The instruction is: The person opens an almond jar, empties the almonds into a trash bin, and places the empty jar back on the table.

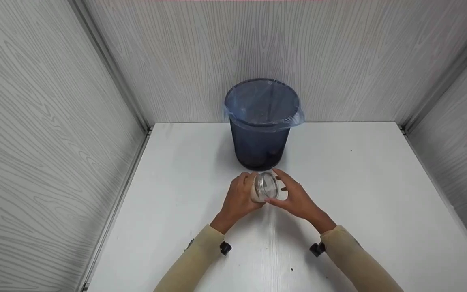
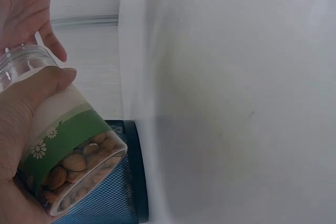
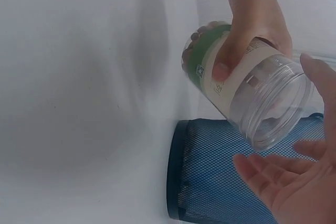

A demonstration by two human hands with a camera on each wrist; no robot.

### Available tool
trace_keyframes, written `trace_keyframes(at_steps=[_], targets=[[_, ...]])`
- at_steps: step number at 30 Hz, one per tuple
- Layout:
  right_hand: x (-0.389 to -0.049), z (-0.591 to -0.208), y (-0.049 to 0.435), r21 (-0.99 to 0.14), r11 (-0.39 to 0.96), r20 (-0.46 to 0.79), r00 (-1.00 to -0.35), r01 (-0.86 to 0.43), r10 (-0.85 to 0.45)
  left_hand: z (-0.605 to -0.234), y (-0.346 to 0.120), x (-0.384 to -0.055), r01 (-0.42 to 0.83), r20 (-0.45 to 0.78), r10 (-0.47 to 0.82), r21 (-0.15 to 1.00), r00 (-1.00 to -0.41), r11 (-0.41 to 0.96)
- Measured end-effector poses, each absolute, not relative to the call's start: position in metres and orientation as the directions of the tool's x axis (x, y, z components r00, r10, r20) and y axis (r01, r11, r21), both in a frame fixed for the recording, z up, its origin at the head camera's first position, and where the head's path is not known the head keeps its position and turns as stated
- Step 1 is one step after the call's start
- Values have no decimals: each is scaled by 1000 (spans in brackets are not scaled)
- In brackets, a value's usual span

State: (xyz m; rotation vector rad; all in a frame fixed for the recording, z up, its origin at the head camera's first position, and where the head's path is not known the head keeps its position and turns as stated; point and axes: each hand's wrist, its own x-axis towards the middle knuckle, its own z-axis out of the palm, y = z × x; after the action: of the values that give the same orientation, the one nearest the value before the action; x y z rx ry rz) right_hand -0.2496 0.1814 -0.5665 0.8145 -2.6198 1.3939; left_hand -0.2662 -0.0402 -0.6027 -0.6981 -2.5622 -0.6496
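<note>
My left hand (image 1: 237, 196) grips a clear plastic jar (image 1: 259, 187) round its labelled body in the head view. Almonds (image 2: 76, 162) lie at the jar's base, below a white and green label (image 2: 79, 129) with flowers. Tilted over, the jar points its clear, ridged mouth end (image 3: 262, 128) toward my right hand (image 1: 296, 198). That hand has its thumb and fingers spread around the mouth end, fingertips close by the rim; the right wrist view shows its fingers extended and nothing in the palm.
Just beyond the hands a dark blue mesh bin (image 1: 260, 146) stands on the white table (image 1: 176, 162), lined with a translucent blue bag (image 1: 296, 118). Grey wood-grain panels (image 1: 185, 61) enclose the back and both sides. Small dark specks dot the tabletop.
</note>
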Motion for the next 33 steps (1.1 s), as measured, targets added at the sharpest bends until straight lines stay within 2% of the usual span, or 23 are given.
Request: trace_keyframes(at_steps=[13,33], targets=[[-255,-566,179,-730,438,330,-832,-524,-445,-599,-38,-271,565,498,374,315,-783,763],[-256,-564,187,-692,370,375,-747,-620,-549,-601,-37,-269,576,497,385,316,-778,754]])
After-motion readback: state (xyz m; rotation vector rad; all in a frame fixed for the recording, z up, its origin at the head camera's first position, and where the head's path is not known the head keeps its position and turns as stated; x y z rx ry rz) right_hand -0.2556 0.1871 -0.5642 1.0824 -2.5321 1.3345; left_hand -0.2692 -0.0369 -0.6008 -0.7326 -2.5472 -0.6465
